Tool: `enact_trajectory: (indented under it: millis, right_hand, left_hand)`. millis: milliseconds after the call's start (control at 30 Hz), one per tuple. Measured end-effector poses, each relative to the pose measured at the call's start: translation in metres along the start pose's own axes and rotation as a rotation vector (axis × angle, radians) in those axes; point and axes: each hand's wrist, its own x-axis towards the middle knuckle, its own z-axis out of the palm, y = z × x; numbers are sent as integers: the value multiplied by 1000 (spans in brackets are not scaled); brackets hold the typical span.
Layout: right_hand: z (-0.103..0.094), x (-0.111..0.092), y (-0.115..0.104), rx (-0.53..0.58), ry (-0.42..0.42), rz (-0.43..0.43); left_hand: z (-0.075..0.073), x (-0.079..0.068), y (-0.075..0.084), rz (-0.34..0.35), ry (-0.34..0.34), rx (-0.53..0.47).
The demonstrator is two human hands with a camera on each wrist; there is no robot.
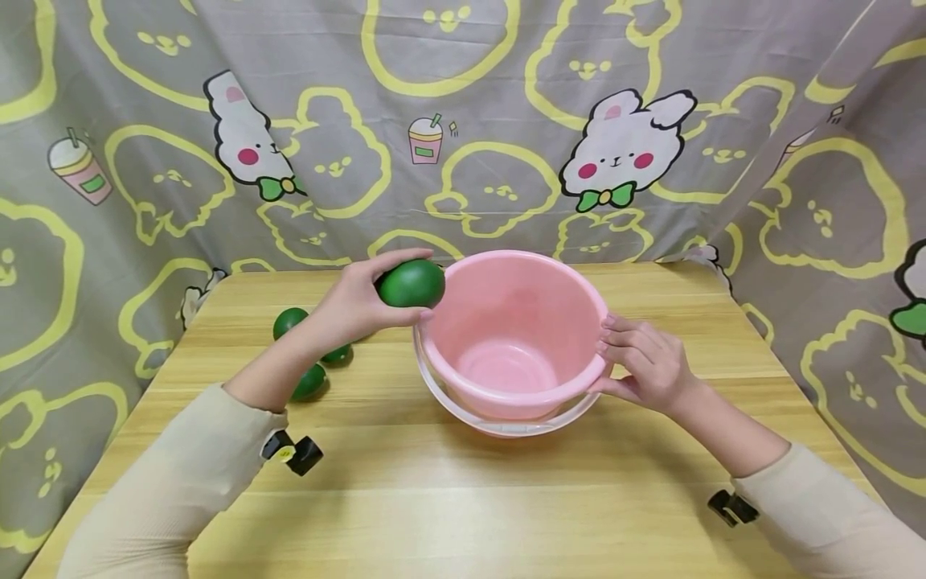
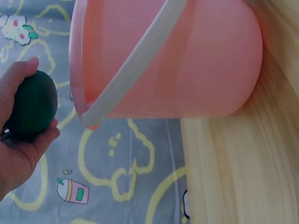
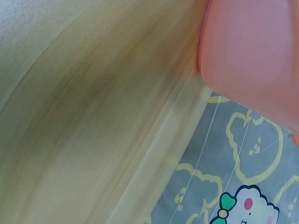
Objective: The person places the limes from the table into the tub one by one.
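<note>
A pink plastic bucket (image 1: 514, 301) stands upright on the table, nothing showing inside it. Its white handle (image 1: 470, 420) hangs down at the front. My left hand (image 1: 356, 299) grips a smooth, dark green oval fruit (image 1: 414, 284) in the air beside the bucket's left rim, thumb below and fingers above. In the left wrist view the fruit (image 2: 35, 105) is just off the rim of the bucket (image 2: 210, 70). My right hand (image 1: 651, 362) pinches the bucket's right rim, fingers over the edge and thumb outside; the right wrist view shows only the bucket's side (image 3: 252, 51).
Several more green fruits (image 1: 291, 323) lie on the wooden table (image 1: 448, 498) to the left, partly hidden behind my left forearm. A grey patterned curtain (image 1: 499, 121) hangs behind the table and along both sides.
</note>
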Motion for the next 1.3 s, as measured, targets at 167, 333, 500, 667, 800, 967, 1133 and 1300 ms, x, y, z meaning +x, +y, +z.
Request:
enact_trajectory:
  millis: [167, 333, 500, 667, 800, 967, 1133, 1300]
  right_hand:
    - [-1, -3, 1, -5, -11, 0]
    - [-1, -4, 1, -7, -22, 5]
    - [-2, -4, 0, -9, -33, 6]
    - [-3, -4, 2, -17, -48, 13]
    - [-3, -4, 2, -11, -52, 14]
    - [-4, -2, 2, -6, -55, 22]
    - [-4, 1, 1, 3, -43, 24]
    - [-3, 0, 1, 6, -39, 21]
  left_hand:
    - [3, 3, 7, 20, -20, -13]
    - [6, 6, 13, 43, -42, -15]
    - [12, 11, 16, 72, -58, -14]
    - [20, 17, 19, 93, -80, -10]
    - [26, 18, 22, 88, -111, -20]
    - [33, 20, 26, 99, -131, -40]
    - [40, 22, 26, 125, -137, -18]
    - [45, 22, 25, 133, -138, -33]
